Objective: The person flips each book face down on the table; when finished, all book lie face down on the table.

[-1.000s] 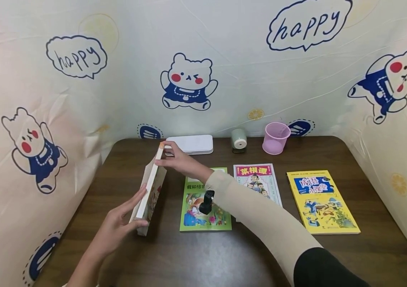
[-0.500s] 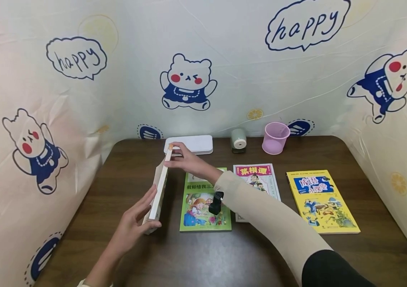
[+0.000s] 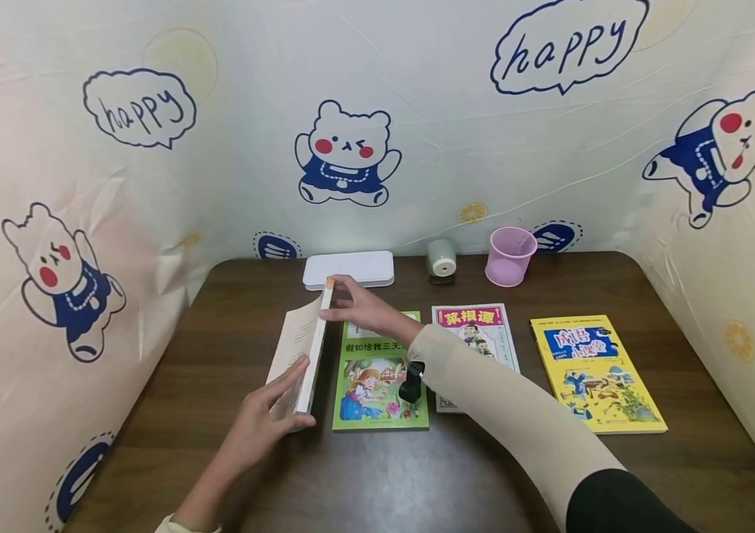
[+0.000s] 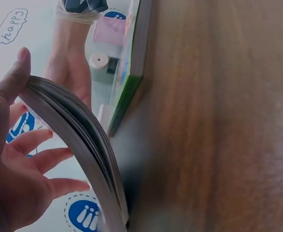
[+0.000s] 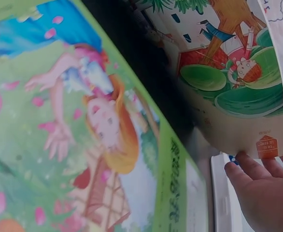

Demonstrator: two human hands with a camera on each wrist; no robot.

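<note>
A book [image 3: 289,333] stands on edge at the left of the wooden table, partly open, with a pale printed page facing left. My left hand [image 3: 260,418] holds its near end; in the left wrist view the thumb lies on one side of the book's pages [image 4: 76,123] and the fingers on the other. At the far upper corner my right hand [image 3: 367,305] pinches the book. The right wrist view shows its illustrated cover [image 5: 243,92] with a child and green leaves. Right beside it a green book [image 3: 377,403] lies flat, partly under my right arm.
A pink-titled book [image 3: 467,317], partly behind the right sleeve, and a yellow book [image 3: 600,377] lie farther right. Along the back edge stand a white case [image 3: 357,268], a small green device [image 3: 442,260] and a pink cup [image 3: 511,257]. A printed cloth [image 3: 444,163] hangs behind.
Both hands have shifted the standing book to the right, closer to the green book. Its left-hand page now spreads wider and shows printed text.
</note>
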